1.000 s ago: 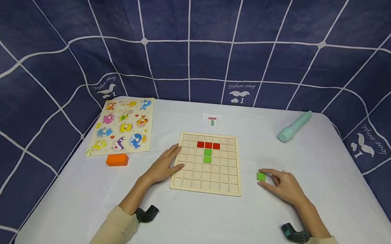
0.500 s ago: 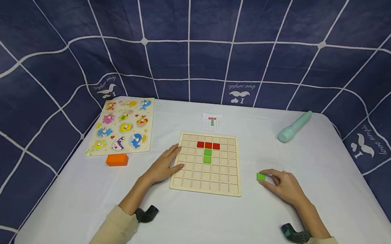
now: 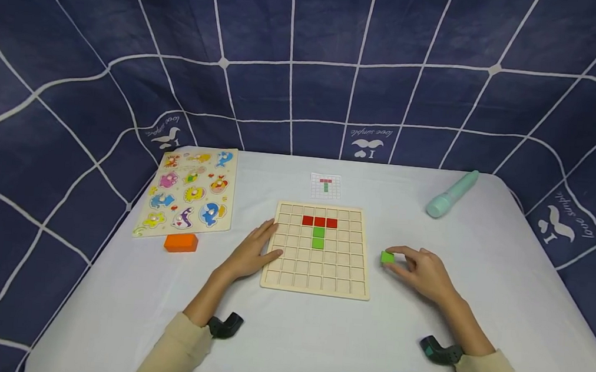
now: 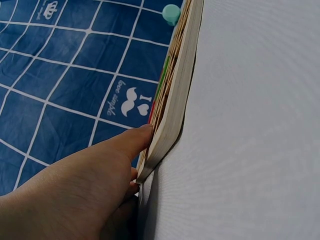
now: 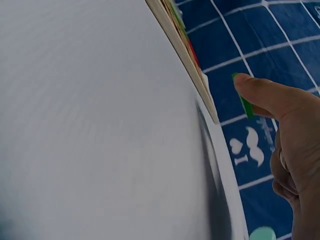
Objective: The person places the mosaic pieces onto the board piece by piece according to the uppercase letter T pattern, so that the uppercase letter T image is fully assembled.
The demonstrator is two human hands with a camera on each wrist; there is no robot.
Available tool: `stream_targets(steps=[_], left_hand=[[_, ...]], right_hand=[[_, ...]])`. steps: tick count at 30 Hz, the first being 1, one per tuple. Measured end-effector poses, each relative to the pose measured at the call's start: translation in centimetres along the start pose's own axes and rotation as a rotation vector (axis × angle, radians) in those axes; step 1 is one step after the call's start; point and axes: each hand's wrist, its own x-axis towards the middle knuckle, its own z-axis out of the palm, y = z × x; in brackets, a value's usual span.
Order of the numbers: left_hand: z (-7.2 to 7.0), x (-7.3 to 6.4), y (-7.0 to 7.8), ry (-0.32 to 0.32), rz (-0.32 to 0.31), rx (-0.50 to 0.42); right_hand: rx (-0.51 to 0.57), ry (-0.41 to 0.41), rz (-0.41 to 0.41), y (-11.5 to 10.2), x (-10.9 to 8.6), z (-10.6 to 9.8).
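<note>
A square wooden grid board (image 3: 291, 262) lies mid-table, with a row of three red tiles (image 3: 319, 221) and two green tiles (image 3: 318, 238) below the middle one. My left hand (image 3: 251, 253) rests on the board's left edge, fingers extended; in the left wrist view its thumb (image 4: 135, 140) touches the rim. To the right of the board, my right hand (image 3: 425, 273) pinches a green tile (image 3: 387, 257) between thumb and finger. That tile (image 5: 246, 106) shows edge-on in the right wrist view, held up off the cloth.
Behind the board lies a small printed card (image 3: 325, 186) with a red and green T pattern. An animal peg puzzle (image 3: 227, 203) and an orange block (image 3: 181, 242) sit at left. A mint-green microphone-shaped object (image 3: 451, 195) lies back right.
My right thumb and finger have closed on the green tile, and the hand has carried it up and left toward the board. The left hand stays on the board's edge.
</note>
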Motion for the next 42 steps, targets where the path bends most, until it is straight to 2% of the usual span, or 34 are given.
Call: stream_targets(steps=[11, 20, 29, 37, 42], left_hand=[[0.0, 0.0, 0.0, -0.010, -0.009, 0.003], [-0.2, 0.1, 0.0, -0.006, -0.001, 0.008], [-0.1, -0.1, 0.1, -0.003, -0.009, 0.004], [0.0, 0.0, 0.0, -0.004, 0.001, 0.004], [0.0, 0.0, 0.0, -0.010, -0.006, 0.003]], right_hand=[[0.031, -0.045, -0.119, -4.7, 4.2, 3.6], [0.062, -0.072, -0.216, -7.7, 6.4, 6.5], [0.062, -0.060, -0.241, -8.7, 6.9, 7.6], [0.006, -0.156, -0.211, -8.4, 6.4, 8.5], [0.002, -0.169, -0.205, -8.2, 6.3, 8.8]])
